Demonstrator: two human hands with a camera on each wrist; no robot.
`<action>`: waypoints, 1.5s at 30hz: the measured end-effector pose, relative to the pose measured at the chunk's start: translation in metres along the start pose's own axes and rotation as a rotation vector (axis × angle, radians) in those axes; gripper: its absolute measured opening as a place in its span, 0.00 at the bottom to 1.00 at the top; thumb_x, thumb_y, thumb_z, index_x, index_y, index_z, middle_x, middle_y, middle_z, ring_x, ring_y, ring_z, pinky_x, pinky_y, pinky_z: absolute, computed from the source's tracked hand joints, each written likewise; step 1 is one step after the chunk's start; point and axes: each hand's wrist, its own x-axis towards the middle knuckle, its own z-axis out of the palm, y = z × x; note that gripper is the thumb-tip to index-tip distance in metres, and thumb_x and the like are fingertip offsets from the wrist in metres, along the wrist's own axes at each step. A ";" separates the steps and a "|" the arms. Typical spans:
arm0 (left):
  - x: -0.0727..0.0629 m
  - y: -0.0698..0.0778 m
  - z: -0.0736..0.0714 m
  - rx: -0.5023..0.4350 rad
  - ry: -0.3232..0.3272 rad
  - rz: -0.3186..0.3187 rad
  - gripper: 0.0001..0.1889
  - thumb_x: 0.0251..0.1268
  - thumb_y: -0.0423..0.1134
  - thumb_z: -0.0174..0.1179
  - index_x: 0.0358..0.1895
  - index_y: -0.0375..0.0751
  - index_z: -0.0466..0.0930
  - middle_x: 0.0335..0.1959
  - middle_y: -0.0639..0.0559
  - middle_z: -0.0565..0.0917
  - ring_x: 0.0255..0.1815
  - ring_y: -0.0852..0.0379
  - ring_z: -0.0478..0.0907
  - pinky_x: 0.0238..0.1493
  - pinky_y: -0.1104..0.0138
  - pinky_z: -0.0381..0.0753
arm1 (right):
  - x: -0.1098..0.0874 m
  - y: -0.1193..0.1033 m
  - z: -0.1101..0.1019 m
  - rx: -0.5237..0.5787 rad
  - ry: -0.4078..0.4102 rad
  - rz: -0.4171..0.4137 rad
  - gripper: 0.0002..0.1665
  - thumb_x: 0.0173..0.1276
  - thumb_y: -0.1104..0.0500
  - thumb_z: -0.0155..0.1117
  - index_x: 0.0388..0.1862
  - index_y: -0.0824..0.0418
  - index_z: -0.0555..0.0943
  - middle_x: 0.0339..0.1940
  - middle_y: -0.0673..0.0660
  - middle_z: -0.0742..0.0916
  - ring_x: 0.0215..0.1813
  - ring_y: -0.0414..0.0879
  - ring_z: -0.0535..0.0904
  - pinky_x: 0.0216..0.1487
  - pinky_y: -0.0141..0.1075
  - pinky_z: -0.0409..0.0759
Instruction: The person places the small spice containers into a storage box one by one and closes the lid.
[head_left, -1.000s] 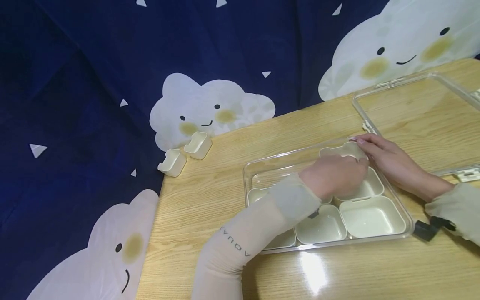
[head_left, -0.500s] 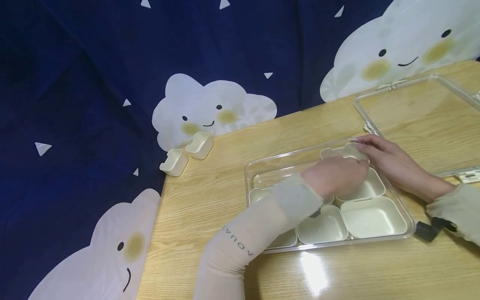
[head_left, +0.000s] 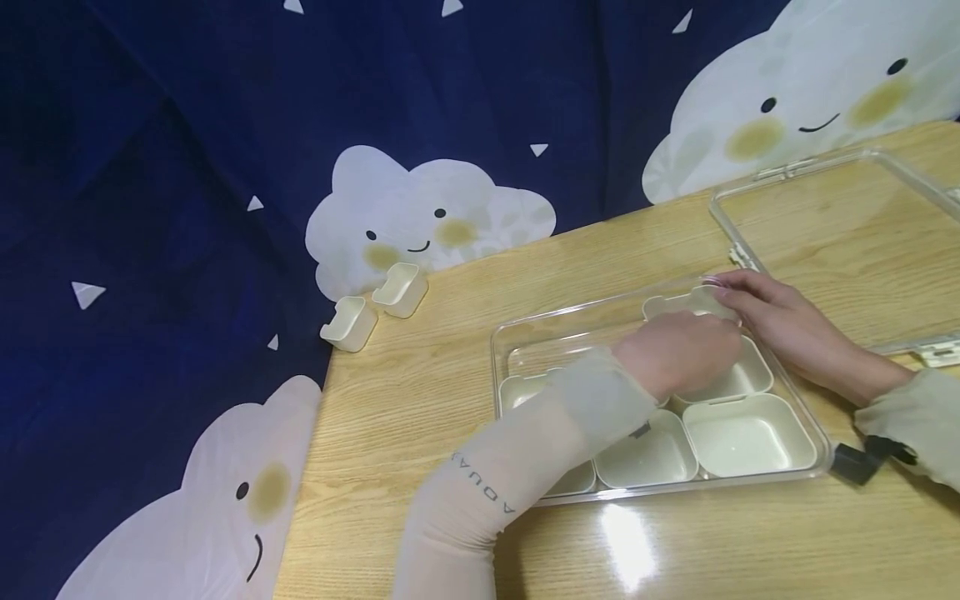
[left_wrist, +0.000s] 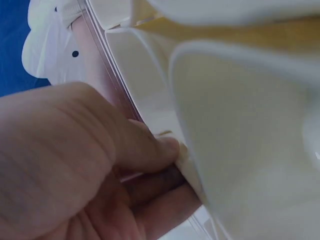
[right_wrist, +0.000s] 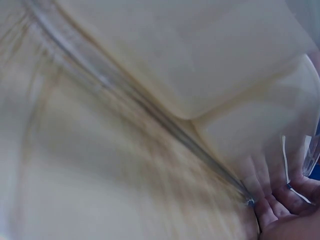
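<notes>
My left hand point(head_left: 678, 354) reaches over the cream cups inside a clear plastic box point(head_left: 577, 498), its arm crossing above the front row. In the left wrist view, the thumb and fingers pinch the edge of a cream cup point(left_wrist: 145, 80) close to the box's clear wall; the fingertips are partly hidden. My right hand point(head_left: 787, 325) holds the box's back right corner, thumb at the rim beside the back cup point(head_left: 693, 302). Seen from the right wrist, its fingers point(right_wrist: 277, 205) lie against the outside of the clear wall.
A clear lid with cream latches point(head_left: 870, 346) lies on the wooden table at right. Two small notched cups point(head_left: 351, 325) stand at the table's back left edge. Open cream cups point(head_left: 750, 433) fill the box's front row. A dark blue cloud-print curtain point(head_left: 450, 75) hangs behind.
My left hand and forearm have shifted slightly to the right over the cups. The right hand stays at the box corner, and the loose cups and lid have not moved.
</notes>
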 end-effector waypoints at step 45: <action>-0.048 -0.073 -0.005 -0.154 0.173 -0.131 0.07 0.77 0.42 0.51 0.45 0.56 0.80 0.41 0.60 0.85 0.43 0.59 0.83 0.43 0.60 0.84 | 0.000 -0.001 0.000 0.005 -0.005 0.028 0.26 0.82 0.39 0.48 0.70 0.48 0.71 0.47 0.28 0.83 0.48 0.26 0.80 0.45 0.27 0.82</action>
